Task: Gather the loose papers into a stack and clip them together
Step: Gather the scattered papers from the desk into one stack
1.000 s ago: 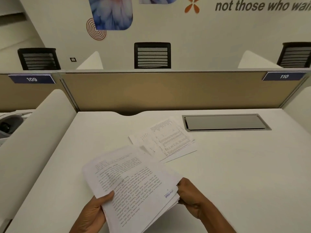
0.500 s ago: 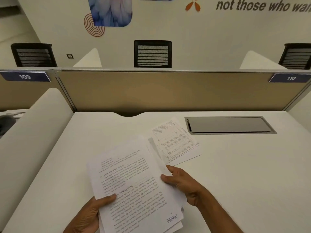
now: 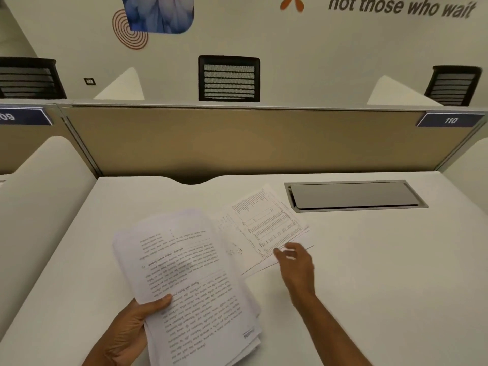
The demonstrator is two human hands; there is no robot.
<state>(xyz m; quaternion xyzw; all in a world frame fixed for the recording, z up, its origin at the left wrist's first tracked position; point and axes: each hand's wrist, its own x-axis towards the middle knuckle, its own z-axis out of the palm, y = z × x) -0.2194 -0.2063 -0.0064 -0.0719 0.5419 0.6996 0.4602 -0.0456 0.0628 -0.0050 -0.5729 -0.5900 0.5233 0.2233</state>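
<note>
My left hand grips a stack of printed papers by its left edge, thumb on top, above the white desk. A few loose sheets with tables printed on them lie fanned on the desk just beyond the stack. My right hand reaches over the near right corner of those sheets, fingers loosely spread and blurred, holding nothing. No clip is in sight.
A grey cable hatch is set into the desk at the back right. A tan partition closes the far edge, and a white curved divider stands on the left. Black chairs stand beyond.
My right hand has let go of the stack's right edge and moved forward to the loose sheets. The left hand alone now holds the stack.
</note>
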